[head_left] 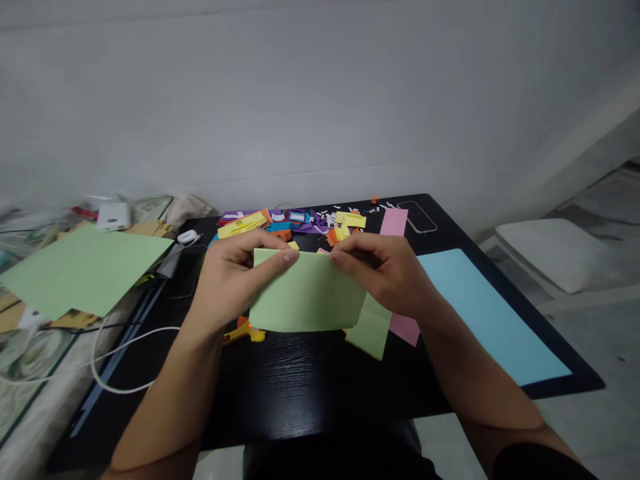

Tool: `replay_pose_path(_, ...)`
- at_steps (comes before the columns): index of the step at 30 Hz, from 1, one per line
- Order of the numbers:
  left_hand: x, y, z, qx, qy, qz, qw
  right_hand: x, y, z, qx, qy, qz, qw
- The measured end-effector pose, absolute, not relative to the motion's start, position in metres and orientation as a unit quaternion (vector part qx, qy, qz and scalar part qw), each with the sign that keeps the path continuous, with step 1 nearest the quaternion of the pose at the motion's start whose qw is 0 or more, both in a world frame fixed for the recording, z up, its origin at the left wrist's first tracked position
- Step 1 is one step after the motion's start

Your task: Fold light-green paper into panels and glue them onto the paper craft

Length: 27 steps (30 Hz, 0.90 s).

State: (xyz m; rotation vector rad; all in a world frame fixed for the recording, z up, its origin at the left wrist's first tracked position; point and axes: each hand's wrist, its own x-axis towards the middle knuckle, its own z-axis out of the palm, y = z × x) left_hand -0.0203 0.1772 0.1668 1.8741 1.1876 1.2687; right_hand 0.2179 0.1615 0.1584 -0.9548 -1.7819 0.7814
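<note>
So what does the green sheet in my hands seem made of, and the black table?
Held green sheet: matte paper or thin card, judging by its even colour and bowed lower edge. Black table: perhaps wood or wood-look laminate, semi-gloss; fine grain lines, soft sheen.

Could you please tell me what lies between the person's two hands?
The head view shows green paper between the left hand and the right hand, both pinching its upper edge.

The green sheet (pixel 307 293) probably hides some left hand (pixel 233 273) fingers; black sleeve (pixel 535 462) cropped below.
</note>
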Motion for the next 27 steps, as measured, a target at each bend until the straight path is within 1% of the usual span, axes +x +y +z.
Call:
replay_pose_path(7, -0.026, 0.179, 0.168, 0.728, 0.437, 0.454, 0.272, 0.224, 0.163, 0.159, -0.425, -0.726, 0.302, 0.449)
replay_pose_path(9, -0.027, 0.179, 0.171, 0.762, 0.421, 0.412, 0.270, 0.223, 0.163, 0.158, -0.424, -0.733, 0.294, 0.442)
replay_pose_path(12, -0.027, 0.176, 0.174, 0.816, 0.404, 0.338, 0.239, 0.217, 0.161, 0.157, -0.416, -0.756, 0.276, 0.423)
replay_pose_path(16, -0.022, 0.171, 0.172, 0.857, 0.374, 0.283, 0.215, 0.209, 0.159, 0.152, -0.402, -0.783, 0.246, 0.405)
replay_pose_path(21, -0.019, 0.172, 0.170, 0.855, 0.371, 0.280, 0.231, 0.209, 0.159, 0.150, -0.406, -0.785, 0.229, 0.408)
replay_pose_path(27, -0.025, 0.175, 0.173, 0.849, 0.373, 0.293, 0.235, 0.215, 0.157, 0.156, -0.406, -0.757, 0.273, 0.432)
